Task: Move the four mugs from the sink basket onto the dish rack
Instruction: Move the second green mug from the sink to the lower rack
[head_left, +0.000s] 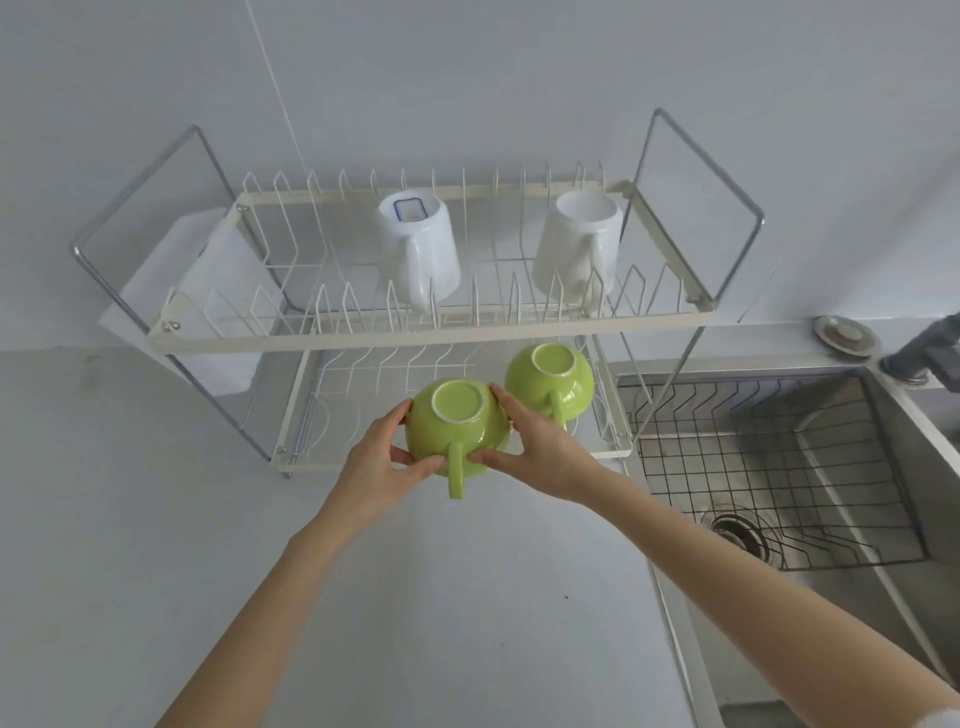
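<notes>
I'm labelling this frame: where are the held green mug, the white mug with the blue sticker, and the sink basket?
held green mug (457, 431), head view, on its upturned side wall.
white mug with the blue sticker (418, 254), head view, on its side wall.
sink basket (769, 467), head view, on its bare wire floor.

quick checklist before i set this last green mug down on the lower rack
1. Hold: left hand and right hand both grip the held green mug by its sides: ok.
2. Orientation: upside down, handle toward the person: ok.
3. Landing spot: bare lower tier left of the other green mug: ok.
4. Clearance under the upper tier: cannot tell.
5. Two white mugs racked on top: ok.
6. Sink basket holds no mugs: ok.
</notes>
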